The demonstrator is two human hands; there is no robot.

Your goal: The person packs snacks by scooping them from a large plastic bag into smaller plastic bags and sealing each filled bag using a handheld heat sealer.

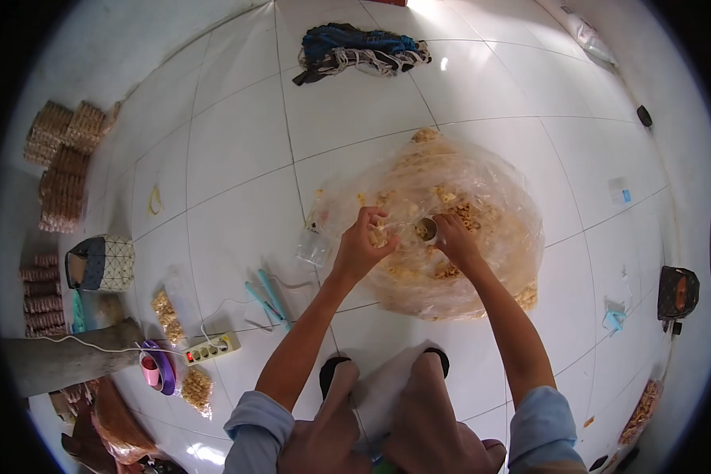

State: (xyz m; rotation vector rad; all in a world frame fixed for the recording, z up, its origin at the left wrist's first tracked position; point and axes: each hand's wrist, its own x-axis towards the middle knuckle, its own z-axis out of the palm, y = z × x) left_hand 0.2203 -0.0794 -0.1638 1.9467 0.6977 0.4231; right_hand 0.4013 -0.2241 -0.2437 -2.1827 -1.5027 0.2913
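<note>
A big clear plastic bag [498,170] of light brown snack pieces lies spread on the white tiled floor in front of me. My right hand [455,237] is closed round a small round metal cup [426,229] at the bag's middle, with some pieces inside the cup. Just left of it, my left hand [365,241] is curled round a small clear plastic bag [379,233], whose contents are hard to make out. Flat clear plastic bags [314,246] lie at the big bag's left edge.
On the left are a light blue sealer-like tool [268,300], a power strip [212,347], filled bags [166,316], a purple basin [164,371], a handbag [107,262] and stacked packs [63,189]. Dark cloth [355,49] lies ahead, a brown pouch [678,292] at right.
</note>
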